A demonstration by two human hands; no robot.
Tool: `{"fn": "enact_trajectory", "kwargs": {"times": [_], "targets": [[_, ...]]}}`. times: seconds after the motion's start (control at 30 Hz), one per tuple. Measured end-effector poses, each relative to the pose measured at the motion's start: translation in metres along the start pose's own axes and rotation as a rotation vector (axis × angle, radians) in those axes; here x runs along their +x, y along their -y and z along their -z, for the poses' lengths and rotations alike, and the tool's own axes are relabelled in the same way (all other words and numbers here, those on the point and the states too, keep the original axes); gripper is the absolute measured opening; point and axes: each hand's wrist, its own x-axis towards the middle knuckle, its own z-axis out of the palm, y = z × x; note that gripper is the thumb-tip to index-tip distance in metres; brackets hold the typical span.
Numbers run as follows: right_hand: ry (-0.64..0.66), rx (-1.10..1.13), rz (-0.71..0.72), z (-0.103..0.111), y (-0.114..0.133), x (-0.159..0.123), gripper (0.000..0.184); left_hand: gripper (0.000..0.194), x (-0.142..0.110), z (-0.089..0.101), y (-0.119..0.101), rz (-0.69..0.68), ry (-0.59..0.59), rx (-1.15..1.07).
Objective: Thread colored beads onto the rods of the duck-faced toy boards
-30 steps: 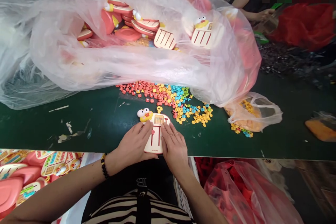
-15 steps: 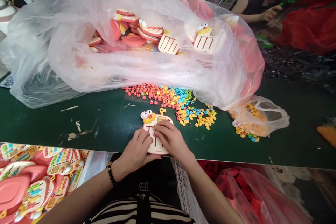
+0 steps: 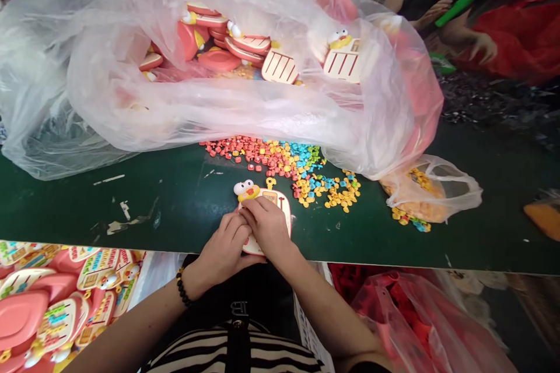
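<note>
A flat cream toy board with slots, a red rim and a bug-eyed yellow-beaked head lies at the table's near edge. My left hand is closed around its left side, thumb along the lower edge. Across the board's face reaches my right hand, fingers pinched together near the upper left slot beside the left fingertips. Whatever sits in that pinch is hidden. Just beyond the board is a pile of small red, yellow, blue and green plastic pieces.
A large clear plastic bag full of similar boards spans the back. To the right sits a small bag of yellow pieces. Boards with colored pieces are heaped lower left. At upper right, another person's hand is near red material.
My right hand has moved left across the board, its fingertips now at the upper left slot. My left hand stays at the board's left side. The view has shifted slightly.
</note>
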Motion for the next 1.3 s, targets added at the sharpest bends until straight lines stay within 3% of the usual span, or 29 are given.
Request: {"fn": "enact_trajectory", "kwargs": {"times": [0.13,0.27,0.37,0.47,0.73,0.87,0.93,1.03,1.17,1.23,1.3], "targets": [[0.085,0.325,0.101,0.022,-0.006,-0.008,0.018,0.046,-0.003,-0.004,0.0,-0.001,-0.098,-0.006],[-0.039,0.361,-0.103,0.042,-0.019,-0.024,0.019,0.054,-0.003,-0.004,0.0,0.055,-0.094,0.02],[-0.115,0.192,-0.175,0.036,-0.024,-0.027,0.02,0.058,0.0,-0.001,0.0,0.066,-0.007,0.037],[-0.094,0.13,-0.115,0.022,-0.023,-0.019,0.02,0.051,0.001,0.0,0.0,0.078,0.053,0.029],[-0.019,0.127,-0.017,0.017,-0.013,-0.003,0.021,0.065,-0.002,-0.002,0.0,0.113,-0.072,0.012],[0.008,0.25,0.063,0.025,-0.017,-0.006,0.027,0.074,0.0,0.0,-0.002,0.11,-0.034,0.045],[-0.096,0.325,-0.007,0.036,-0.027,-0.013,0.029,0.075,-0.001,0.004,-0.003,0.124,-0.013,0.071],[-0.31,0.208,-0.276,0.055,-0.048,-0.033,0.024,0.075,0.0,0.01,-0.004,0.121,0.003,0.121],[-0.16,0.036,-0.417,0.062,-0.072,-0.053,0.013,0.072,0.013,0.01,-0.007,-0.055,0.092,0.172],[-0.114,-0.02,-0.413,0.06,-0.081,-0.049,0.016,0.07,0.022,0.005,-0.009,-0.118,0.142,0.205],[-0.128,-0.08,-0.418,0.06,-0.091,-0.038,0.016,0.069,0.028,-0.001,-0.012,-0.098,0.152,0.248]]}}
